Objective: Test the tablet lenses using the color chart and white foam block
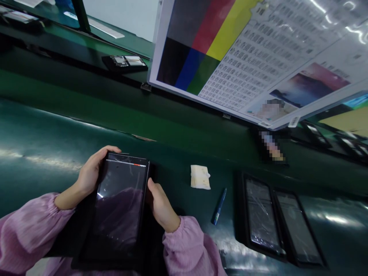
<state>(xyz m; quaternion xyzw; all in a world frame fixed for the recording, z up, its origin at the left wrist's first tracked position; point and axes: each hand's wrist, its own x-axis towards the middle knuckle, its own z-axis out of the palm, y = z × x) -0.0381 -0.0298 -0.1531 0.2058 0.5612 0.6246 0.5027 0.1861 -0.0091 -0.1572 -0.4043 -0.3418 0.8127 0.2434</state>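
I hold a black tablet (117, 207) in front of me, its dark screen facing up with a thin red bar near the top edge. My left hand (90, 172) wraps round its upper left corner, fingers curled over the top. My right hand (161, 205) grips the right edge, thumb on the bezel. Both wrists wear pink sleeves.
On the dark green bench lie a folded pale cloth (200, 176), a blue pen (219, 206) and two more black tablets (263, 216) (300, 228) at the right. A large colour test chart (258, 53) stands behind. Another device (125, 63) rests on the far ledge.
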